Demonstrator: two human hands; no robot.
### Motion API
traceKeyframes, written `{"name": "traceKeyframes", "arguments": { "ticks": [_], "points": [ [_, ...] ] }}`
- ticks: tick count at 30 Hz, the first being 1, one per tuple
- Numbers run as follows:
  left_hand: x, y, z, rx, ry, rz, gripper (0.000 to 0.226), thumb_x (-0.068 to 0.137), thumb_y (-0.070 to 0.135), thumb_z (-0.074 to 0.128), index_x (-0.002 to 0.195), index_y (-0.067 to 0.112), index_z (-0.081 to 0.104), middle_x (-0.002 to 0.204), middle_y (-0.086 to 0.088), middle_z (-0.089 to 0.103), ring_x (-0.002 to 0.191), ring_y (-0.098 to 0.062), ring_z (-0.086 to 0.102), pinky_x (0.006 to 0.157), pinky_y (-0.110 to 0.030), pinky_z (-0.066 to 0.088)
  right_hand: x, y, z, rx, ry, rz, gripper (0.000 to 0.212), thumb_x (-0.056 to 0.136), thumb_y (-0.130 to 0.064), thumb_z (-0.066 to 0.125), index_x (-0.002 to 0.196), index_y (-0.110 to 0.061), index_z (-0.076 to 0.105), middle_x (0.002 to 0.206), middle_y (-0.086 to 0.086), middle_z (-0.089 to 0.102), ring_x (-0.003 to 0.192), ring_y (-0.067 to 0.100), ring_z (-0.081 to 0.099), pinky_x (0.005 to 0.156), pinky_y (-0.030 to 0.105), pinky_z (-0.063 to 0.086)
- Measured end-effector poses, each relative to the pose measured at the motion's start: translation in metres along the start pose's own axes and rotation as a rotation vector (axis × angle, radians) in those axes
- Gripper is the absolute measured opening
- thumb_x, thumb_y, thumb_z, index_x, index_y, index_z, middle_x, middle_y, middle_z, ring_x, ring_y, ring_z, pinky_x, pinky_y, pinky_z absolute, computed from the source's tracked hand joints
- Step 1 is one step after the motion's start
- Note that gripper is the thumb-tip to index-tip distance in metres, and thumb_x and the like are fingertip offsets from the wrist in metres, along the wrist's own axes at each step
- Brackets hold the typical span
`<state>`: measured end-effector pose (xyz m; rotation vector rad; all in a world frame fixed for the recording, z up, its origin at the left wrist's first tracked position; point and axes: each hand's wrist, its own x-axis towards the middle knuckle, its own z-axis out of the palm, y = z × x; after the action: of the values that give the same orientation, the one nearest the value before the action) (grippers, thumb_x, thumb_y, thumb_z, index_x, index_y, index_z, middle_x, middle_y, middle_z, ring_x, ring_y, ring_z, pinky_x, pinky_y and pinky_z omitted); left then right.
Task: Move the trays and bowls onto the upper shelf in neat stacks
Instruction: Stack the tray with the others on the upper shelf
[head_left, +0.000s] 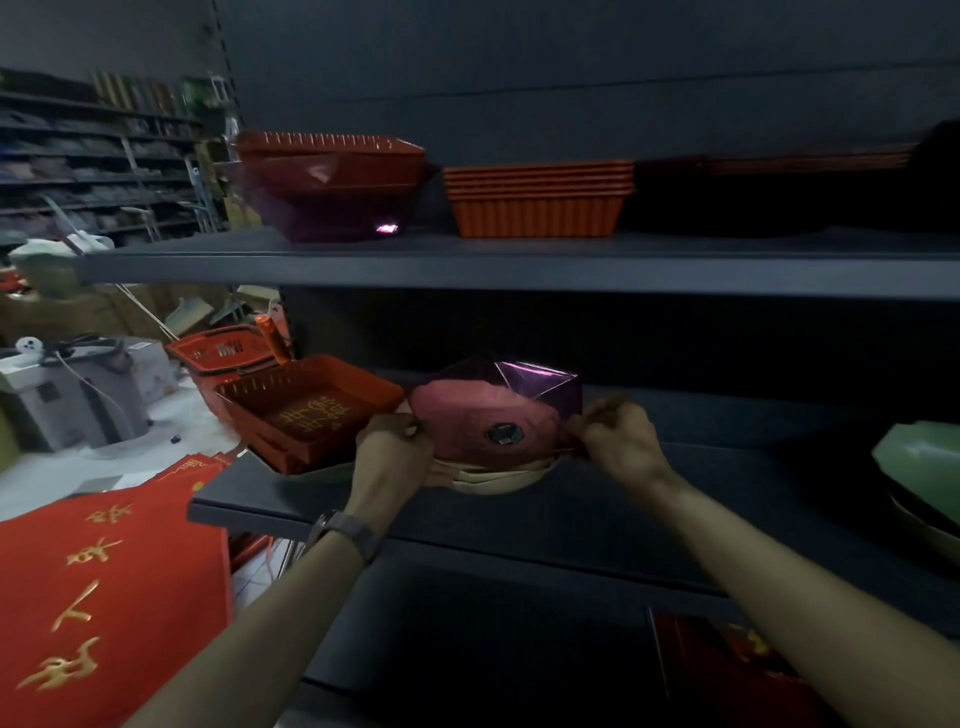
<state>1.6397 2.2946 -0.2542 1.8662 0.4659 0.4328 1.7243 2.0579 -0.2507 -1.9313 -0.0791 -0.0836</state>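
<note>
Dark lower shelf (675, 493): both arms outstretched, left hand (395, 441) and right hand (618, 441) pinching opposite rims of purple bowl (493, 410).

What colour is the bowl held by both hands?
The bowl is see-through purple-pink; the head view shows it best.

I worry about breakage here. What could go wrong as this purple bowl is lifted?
1. The left hand and right hand only pinch the translucent purple faceted bowl at its rim; it may slip.
2. It sits on cream round dishes, which could drag along.
3. The red plastic tray sits at the shelf end by the left hand; a nudge might topple it.
</note>
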Motion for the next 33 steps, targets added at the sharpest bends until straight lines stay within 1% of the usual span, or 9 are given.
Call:
{"name": "traceKeyframes", "arguments": {
  "ticks": [4,6,9,12,15,20,24,26,33],
  "points": [
    [-0.045,0.008,-0.015,-0.174,0.013,0.052,0.018,0.101,0.004,0.060,0.093,0.001,0.075,0.087,-0.011,0.078,0.072,-0.016,0.079,0.059,-0.029,0.064,-0.035,-0.004,-0.010,0.128,-0.056,0.015,0.016,0.093,-0.009,0.074,0.092,-0.022,0.066,0.089,0.008,0.079,0.091,0.031,0.077,0.090,0.048,0.063],
    [-0.057,0.008,-0.022,-0.330,-0.032,0.018,0.016,0.102,0.006,0.061,0.106,0.005,0.076,0.098,-0.014,0.080,0.086,-0.022,0.080,0.069,-0.035,0.065,-0.053,-0.008,-0.015,0.142,-0.077,0.003,0.021,0.095,-0.008,0.071,0.092,-0.026,0.061,0.080,0.003,0.077,0.084,0.028,0.077,0.088,0.044,0.062],
    [-0.077,0.012,-0.035,-0.430,-0.028,-0.005,0.019,0.101,0.002,0.061,0.104,0.011,0.077,0.104,-0.017,0.080,0.098,-0.030,0.079,0.076,-0.040,0.066,-0.077,-0.014,-0.024,0.105,-0.107,-0.029,0.012,0.095,-0.011,0.071,0.097,-0.022,0.068,0.077,0.000,0.077,0.080,0.020,0.075,0.085,0.040,0.061],
    [-0.103,0.021,-0.050,-0.459,-0.033,0.035,0.023,0.099,-0.001,0.061,0.111,0.009,0.077,0.105,-0.015,0.081,0.097,-0.030,0.079,0.076,-0.037,0.067,-0.095,-0.020,-0.032,0.044,-0.156,-0.080,0.009,0.092,-0.018,0.073,0.100,-0.020,0.078,0.088,-0.003,0.081,0.090,0.016,0.077,0.092,0.040,0.061],
    [-0.128,0.022,-0.063,-0.498,-0.034,0.079,0.026,0.098,-0.004,0.061,0.114,0.008,0.077,0.102,-0.015,0.081,0.095,-0.032,0.079,0.079,-0.038,0.067,-0.115,-0.025,-0.037,0.084,-0.189,-0.117,0.016,0.091,-0.017,0.074,0.105,-0.026,0.073,0.099,-0.007,0.081,0.095,0.010,0.077,0.102,0.041,0.058],
    [-0.164,0.023,-0.085,-0.562,0.001,0.130,0.029,0.096,-0.004,0.063,0.118,0.008,0.076,0.099,-0.009,0.082,0.086,-0.023,0.079,0.061,-0.026,0.062,-0.152,-0.038,-0.046,0.217,-0.241,-0.181,0.035,0.095,-0.005,0.070,0.106,-0.038,0.071,0.103,-0.015,0.081,0.098,0.008,0.077,0.105,0.039,0.056],
    [-0.186,0.030,-0.104,-0.622,0.039,0.174,0.030,0.095,-0.004,0.066,0.122,0.006,0.075,0.103,-0.011,0.081,0.088,-0.024,0.078,0.075,-0.038,0.065,-0.188,-0.057,-0.056,0.257,-0.285,-0.269,0.041,0.097,0.002,0.066,0.109,-0.036,0.074,0.109,-0.012,0.081,0.104,0.012,0.077,0.106,0.040,0.055],
    [-0.197,0.035,-0.111,-0.645,0.042,0.203,0.031,0.095,-0.003,0.066,0.122,0.009,0.074,0.106,-0.011,0.081,0.097,-0.028,0.077,0.087,-0.045,0.064,-0.203,-0.065,-0.063,0.245,-0.288,-0.326,0.043,0.097,0.001,0.067,0.109,-0.040,0.072,0.107,-0.014,0.081,0.102,0.011,0.077,0.103,0.035,0.056],
    [-0.221,0.059,-0.123,-0.660,-0.051,0.395,0.041,0.094,-0.001,0.065,0.132,0.015,0.070,0.120,-0.007,0.078,0.114,-0.022,0.074,0.089,-0.029,0.062,-0.230,-0.086,-0.091,0.253,-0.280,-0.503,0.047,0.096,-0.002,0.068,0.113,-0.045,0.062,0.098,-0.025,0.079,0.098,-0.004,0.074,0.084,0.006,0.052]
  ]
}}
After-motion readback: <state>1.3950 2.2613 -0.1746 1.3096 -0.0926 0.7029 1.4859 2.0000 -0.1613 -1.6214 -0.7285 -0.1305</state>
